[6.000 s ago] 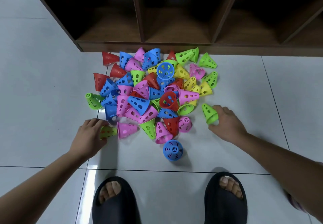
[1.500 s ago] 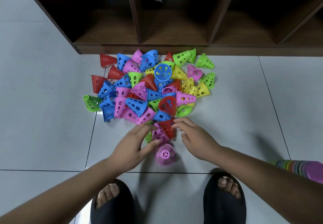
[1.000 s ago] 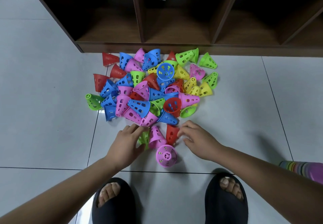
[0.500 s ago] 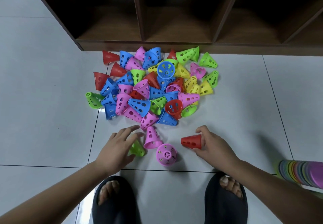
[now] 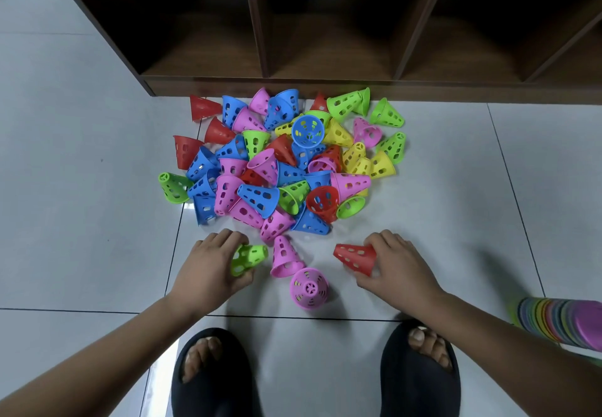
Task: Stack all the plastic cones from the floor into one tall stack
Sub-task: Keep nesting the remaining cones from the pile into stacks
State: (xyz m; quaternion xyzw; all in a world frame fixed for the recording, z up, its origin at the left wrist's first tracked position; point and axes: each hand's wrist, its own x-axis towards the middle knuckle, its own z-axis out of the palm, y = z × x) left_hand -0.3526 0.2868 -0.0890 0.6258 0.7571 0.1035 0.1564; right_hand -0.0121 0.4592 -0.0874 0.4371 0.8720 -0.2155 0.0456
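Head view: the pile of plastic cones (image 5: 280, 169) lies on the tiled floor (image 5: 81, 221), just in front of a dark wooden shelf unit (image 5: 325, 58). On the near side of the pile, the left hand (image 5: 208, 273) has its grip closed round the wide end of a green cone (image 5: 250, 257). The right hand (image 5: 400, 270) grips the wide end of a red cone (image 5: 356, 257), whose tip points left. Between the two hands, just clear of the pile, one pink cone (image 5: 285, 258) lies tipped and another pink one (image 5: 308, 288) stands upright. Well to the right of the pile, a multicoloured stack of nested cones (image 5: 560, 322) shows at the frame's edge. Two black sandals (image 5: 211, 374) stand nearest the camera.
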